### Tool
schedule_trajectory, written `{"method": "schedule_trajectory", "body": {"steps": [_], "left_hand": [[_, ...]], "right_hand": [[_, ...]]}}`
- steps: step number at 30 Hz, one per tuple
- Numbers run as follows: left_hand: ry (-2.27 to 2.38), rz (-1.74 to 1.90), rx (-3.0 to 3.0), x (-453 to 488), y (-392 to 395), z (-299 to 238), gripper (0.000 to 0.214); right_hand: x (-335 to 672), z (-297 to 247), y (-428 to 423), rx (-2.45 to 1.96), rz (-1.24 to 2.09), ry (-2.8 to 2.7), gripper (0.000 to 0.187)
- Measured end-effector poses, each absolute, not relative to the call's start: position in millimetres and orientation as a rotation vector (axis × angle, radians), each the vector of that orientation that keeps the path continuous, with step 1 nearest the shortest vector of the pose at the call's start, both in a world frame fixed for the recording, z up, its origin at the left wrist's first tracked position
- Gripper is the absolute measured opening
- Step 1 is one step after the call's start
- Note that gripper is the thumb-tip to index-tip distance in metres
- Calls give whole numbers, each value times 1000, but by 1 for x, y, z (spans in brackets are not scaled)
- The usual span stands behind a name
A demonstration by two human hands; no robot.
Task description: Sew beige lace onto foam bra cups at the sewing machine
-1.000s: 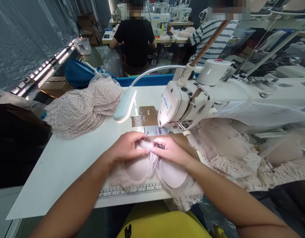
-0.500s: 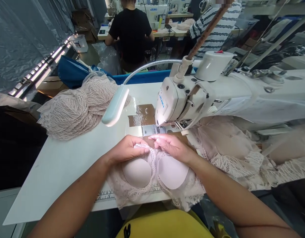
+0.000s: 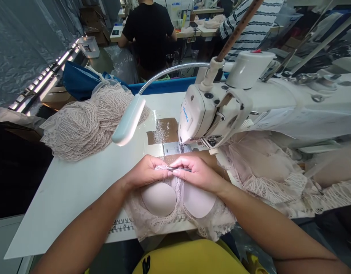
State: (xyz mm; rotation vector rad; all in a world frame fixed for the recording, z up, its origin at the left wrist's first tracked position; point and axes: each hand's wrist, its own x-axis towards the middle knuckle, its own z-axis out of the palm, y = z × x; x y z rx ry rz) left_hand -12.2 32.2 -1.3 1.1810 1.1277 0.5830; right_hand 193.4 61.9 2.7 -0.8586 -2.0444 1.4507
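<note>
A white worktable (image 3: pixel 78 179) spreads beneath and around the fingers (image 3: pixel 164 174), reaching widest on their left. Just beyond the fingers, and stretching away to their right, is a white sewing machine (image 3: pixel 272 95); its needle area is ahead of the fingers, apart from the fabric they hold. Well to the right of the fingers, pale pink lace garments (image 3: pixel 264 163) lie in a loose heap. To their left and farther off is a gathered bundle of beige lace (image 3: pixel 86 125). A pale pink lace bra (image 3: pixel 177 198) hangs from the fingers toward the wearer, spread over the table's near edge. Its 2 smooth cups (image 3: pixel 159 199) already sit side by side, bordered by lace, so the bra looks mostly assembled. The left hand (image 3: pixel 148 171) pinches the bra's upper edge between thumb and fingers. The right hand (image 3: pixel 197 173), almost touching it, grips a small metal tool (image 3: pixel 188 169) whose tip appears to meet that edge; its exact kind is hidden. What is left seems to lie at this pinched edge, probably unfinished, though threads and stitches there are too small to judge.
</note>
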Motion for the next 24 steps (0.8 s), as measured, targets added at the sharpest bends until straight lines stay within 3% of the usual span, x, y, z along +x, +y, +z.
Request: {"method": "schedule_trajectory", "body": {"steps": [14, 24], "left_hand": [[1112, 574, 1186, -14, 33, -6, 32], [1129, 520, 1243, -10, 33, -7, 27]], "right_hand": [[201, 2, 70, -866, 1444, -2147, 16], [186, 5, 61, -919, 1332, -2115, 2]]}}
